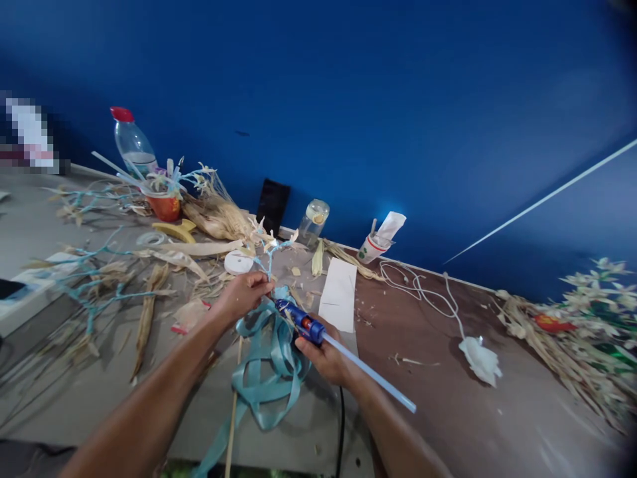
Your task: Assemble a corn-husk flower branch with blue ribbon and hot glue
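My right hand (323,352) is wrapped round a blue hot glue gun (303,321), a long translucent glue stick (371,372) jutting from its back end. Its nozzle points left toward the fingers of my left hand (249,292). Those fingers pinch the stem of a branch (271,255) wrapped in light blue, with pale husk flowers at its tips. Whether the nozzle touches the stem I cannot tell. Below both hands a loose heap of teal ribbon (269,385) hangs down toward the table's front edge, beside a thin stick (233,405).
More wrapped blue branches (94,302) and dried corn husks (213,216) cover the left side. At the back stand a red cup (164,207), a plastic bottle (133,143), a glass jar (314,222) and a paper cup (373,247). A white cable (423,292) lies right, near bundled flowers (587,332).
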Action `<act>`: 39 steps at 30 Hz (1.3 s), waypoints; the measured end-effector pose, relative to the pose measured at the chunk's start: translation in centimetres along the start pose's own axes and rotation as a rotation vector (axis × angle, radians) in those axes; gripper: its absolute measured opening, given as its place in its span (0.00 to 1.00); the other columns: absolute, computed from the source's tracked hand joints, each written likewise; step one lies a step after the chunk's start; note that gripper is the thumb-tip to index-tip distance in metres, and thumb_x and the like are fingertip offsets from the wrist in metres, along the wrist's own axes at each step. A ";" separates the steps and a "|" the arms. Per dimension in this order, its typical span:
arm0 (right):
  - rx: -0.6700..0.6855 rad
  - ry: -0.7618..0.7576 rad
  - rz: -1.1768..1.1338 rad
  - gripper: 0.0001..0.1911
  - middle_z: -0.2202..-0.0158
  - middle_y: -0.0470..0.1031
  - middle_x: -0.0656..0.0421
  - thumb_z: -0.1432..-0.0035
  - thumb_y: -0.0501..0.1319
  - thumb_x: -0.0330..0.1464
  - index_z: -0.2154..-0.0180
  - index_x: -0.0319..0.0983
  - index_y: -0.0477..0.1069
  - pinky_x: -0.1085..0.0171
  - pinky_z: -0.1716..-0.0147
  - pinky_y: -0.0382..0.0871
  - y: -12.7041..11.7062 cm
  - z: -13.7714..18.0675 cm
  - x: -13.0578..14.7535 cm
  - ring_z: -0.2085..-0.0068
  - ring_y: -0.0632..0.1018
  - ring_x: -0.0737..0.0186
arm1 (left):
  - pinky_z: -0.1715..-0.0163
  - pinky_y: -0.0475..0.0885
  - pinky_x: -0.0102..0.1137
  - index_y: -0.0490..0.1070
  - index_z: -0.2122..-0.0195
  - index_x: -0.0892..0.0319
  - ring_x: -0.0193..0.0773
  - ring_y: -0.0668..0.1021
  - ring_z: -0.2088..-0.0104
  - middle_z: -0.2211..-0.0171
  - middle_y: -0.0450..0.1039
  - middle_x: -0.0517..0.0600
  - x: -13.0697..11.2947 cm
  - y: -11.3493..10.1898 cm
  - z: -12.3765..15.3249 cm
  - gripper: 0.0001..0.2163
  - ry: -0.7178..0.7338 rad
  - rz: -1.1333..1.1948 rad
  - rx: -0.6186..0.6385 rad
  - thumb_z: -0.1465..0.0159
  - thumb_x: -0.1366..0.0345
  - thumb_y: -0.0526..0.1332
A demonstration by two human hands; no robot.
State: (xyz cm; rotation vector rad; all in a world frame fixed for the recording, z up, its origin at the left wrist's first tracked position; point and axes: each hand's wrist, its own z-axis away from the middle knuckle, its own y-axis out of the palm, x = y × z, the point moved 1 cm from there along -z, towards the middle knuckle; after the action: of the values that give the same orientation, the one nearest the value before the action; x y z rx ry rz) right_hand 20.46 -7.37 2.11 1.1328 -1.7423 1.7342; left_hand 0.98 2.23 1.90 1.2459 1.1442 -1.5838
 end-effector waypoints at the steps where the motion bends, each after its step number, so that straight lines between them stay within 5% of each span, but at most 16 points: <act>1: -0.002 -0.003 0.007 0.10 0.70 0.71 0.58 0.45 0.57 0.39 0.64 0.40 0.68 0.63 0.68 0.67 0.0 0.0 0.0 0.70 0.71 0.62 | 0.85 0.52 0.24 0.67 0.79 0.61 0.26 0.59 0.87 0.86 0.60 0.41 0.0 0.0 0.0 0.13 -0.001 0.001 -0.001 0.48 0.55 0.59; 39: -0.024 -0.048 0.145 0.09 0.71 0.70 0.57 0.43 0.54 0.37 0.67 0.38 0.65 0.64 0.70 0.67 0.6 0.1 0.2 0.70 0.71 0.62 | 0.85 0.51 0.24 0.65 0.80 0.60 0.28 0.59 0.88 0.91 0.54 0.39 0.2 -0.6 -0.2 0.12 -0.011 -0.074 -0.058 0.47 0.56 0.58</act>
State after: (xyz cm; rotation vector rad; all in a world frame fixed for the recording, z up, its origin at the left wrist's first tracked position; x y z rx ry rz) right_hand 19.91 -7.62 1.92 1.0700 -1.9109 1.7777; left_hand 0.39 2.57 1.80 1.1683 1.2334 -1.5983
